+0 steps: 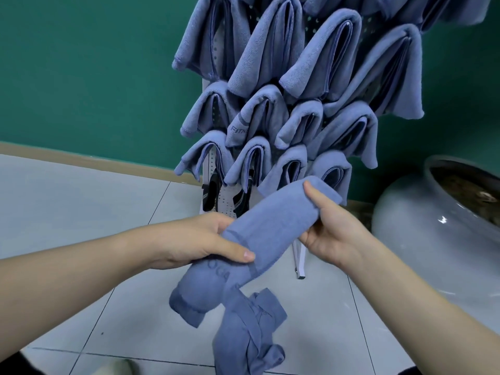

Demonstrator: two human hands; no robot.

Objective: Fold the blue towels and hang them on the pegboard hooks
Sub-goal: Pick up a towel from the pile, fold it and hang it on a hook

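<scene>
A folded blue towel [273, 223] stretches between both hands, low in front of the pegboard. My left hand [200, 239] grips its lower end, thumb across the top. My right hand [327, 223] pinches its upper end, thumb on the cloth. The towel's loose end droops below my left hand. Another crumpled blue towel [249, 334] hangs or lies beneath it; I cannot tell which. The white pegboard [226, 197] stands against the green wall, with several folded blue towels [270, 55] draped on its hooks in rows.
A large grey ceramic pot [438, 239] sits on the floor to the right. Black hooks or straps [211, 193] show at the pegboard's bottom left. Its white leg [299, 262] reaches toward me on the grey tiled floor [81, 201].
</scene>
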